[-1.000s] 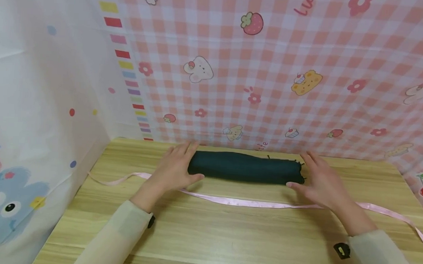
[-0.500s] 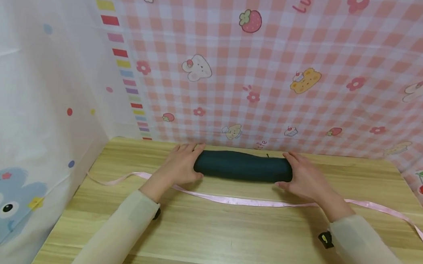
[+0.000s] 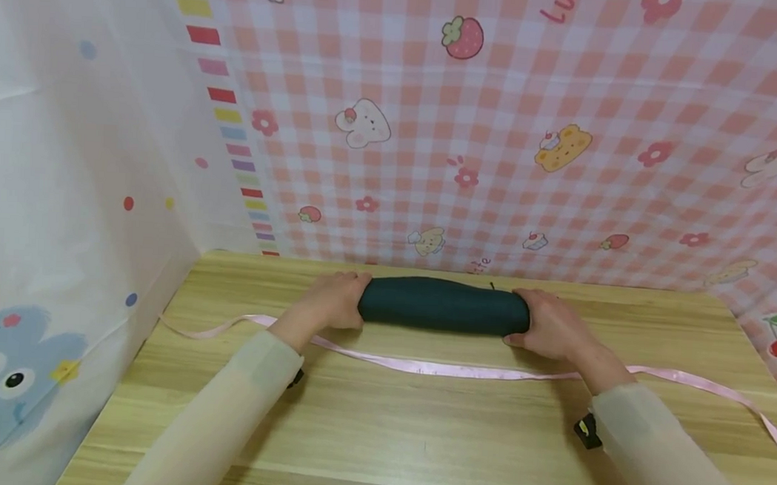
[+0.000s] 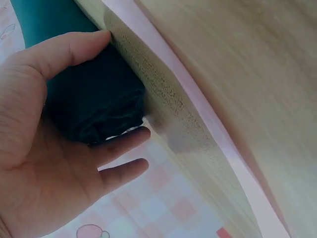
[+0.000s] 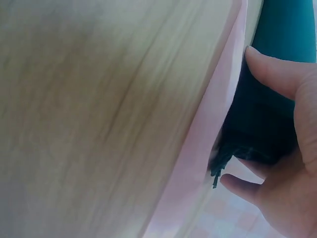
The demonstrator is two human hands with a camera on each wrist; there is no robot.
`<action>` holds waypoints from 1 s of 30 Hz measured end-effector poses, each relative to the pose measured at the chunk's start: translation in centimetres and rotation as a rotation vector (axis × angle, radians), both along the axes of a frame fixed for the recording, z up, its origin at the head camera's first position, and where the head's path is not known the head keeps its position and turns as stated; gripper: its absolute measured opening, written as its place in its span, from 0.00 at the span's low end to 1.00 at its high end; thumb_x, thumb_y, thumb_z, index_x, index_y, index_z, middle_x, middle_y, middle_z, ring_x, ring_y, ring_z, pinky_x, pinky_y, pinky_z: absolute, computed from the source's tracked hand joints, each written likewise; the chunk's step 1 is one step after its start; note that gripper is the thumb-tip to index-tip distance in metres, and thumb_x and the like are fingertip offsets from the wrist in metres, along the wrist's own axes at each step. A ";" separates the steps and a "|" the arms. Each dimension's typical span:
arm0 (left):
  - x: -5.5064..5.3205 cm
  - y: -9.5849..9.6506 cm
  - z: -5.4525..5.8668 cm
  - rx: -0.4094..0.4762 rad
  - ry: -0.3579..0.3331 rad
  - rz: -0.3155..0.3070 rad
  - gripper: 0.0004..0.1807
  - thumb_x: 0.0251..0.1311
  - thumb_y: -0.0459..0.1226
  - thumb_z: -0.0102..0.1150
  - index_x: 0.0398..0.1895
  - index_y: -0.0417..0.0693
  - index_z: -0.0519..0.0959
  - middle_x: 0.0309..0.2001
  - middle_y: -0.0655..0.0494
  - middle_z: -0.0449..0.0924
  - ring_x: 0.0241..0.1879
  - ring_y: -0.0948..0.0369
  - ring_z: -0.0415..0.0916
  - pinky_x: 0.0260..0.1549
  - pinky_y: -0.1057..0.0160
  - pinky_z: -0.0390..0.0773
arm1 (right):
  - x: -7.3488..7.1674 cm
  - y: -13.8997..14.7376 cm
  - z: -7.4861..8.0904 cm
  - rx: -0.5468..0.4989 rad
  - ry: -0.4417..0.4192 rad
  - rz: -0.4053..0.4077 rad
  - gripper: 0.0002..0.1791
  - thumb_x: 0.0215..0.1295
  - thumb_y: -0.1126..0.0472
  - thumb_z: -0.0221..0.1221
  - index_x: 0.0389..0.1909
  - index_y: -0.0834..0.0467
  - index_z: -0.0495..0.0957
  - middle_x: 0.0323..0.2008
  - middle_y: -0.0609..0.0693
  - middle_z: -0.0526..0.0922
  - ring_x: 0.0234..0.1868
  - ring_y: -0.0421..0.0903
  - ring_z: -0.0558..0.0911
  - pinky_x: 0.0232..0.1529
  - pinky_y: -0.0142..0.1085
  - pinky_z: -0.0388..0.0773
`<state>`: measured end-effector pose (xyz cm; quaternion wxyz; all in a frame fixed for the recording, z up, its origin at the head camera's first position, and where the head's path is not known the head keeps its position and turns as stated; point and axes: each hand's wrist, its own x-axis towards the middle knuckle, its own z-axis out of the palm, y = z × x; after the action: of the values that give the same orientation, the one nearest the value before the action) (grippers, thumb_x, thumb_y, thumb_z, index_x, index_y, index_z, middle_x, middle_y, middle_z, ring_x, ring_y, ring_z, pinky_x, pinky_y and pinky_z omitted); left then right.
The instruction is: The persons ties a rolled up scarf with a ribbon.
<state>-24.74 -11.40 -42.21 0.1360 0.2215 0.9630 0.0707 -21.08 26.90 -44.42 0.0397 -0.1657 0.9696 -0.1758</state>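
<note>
A rolled dark green cloth (image 3: 445, 305) lies lengthwise near the back of the wooden table. My left hand (image 3: 334, 301) grips its left end, and in the left wrist view the thumb (image 4: 81, 49) lies along the front of the roll with the other fingers behind and past the end. My right hand (image 3: 550, 323) holds the right end the same way. Layered folds show at the left end; short dark fringe (image 5: 216, 173) hangs from the right end in the right wrist view. In front of the roll a pink ribbon (image 3: 434, 368) stretches across the table, passing beneath both forearms.
The wooden table (image 3: 417, 437) reaches back to a pink checked cloth (image 3: 400, 162) hanging right behind the roll. On the left hangs a white printed cloth (image 3: 65, 178). Black wrist devices (image 3: 588, 430) sit under both sleeves.
Both hands have moved inward from beside the ends of the roll and closed round it. The fringe at the right end is now covered in the head view. The ribbon stays put.
</note>
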 end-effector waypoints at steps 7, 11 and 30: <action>-0.7 0.3 0.2 0.014 -0.073 0.046 0.45 0.53 0.41 0.78 0.74 0.42 0.68 0.67 0.42 0.75 0.65 0.45 0.72 0.65 0.43 0.71 | -0.9 0.1 -0.2 -0.009 -0.026 0.012 0.46 0.53 0.52 0.79 0.68 0.70 0.71 0.61 0.70 0.79 0.61 0.69 0.78 0.63 0.64 0.72; -0.9 0.5 0.1 0.017 -0.075 0.048 0.45 0.52 0.40 0.78 0.74 0.43 0.69 0.66 0.43 0.76 0.64 0.46 0.73 0.64 0.45 0.72 | -1.2 0.1 0.0 -0.003 -0.026 0.010 0.44 0.53 0.52 0.79 0.66 0.69 0.74 0.58 0.68 0.82 0.58 0.67 0.80 0.60 0.63 0.74; -1.1 0.1 -0.6 0.077 -0.007 0.016 0.18 0.52 0.27 0.70 0.48 0.41 0.80 0.47 0.47 0.85 0.44 0.51 0.80 0.52 0.51 0.80 | -1.1 -0.2 0.6 -0.024 -0.039 0.001 0.17 0.58 0.67 0.72 0.46 0.68 0.81 0.44 0.63 0.86 0.44 0.59 0.83 0.52 0.59 0.79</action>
<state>-25.84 -11.26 -42.81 0.1304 0.2187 0.9608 0.1096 -22.23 26.69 -43.78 0.0566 -0.1632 0.9664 -0.1905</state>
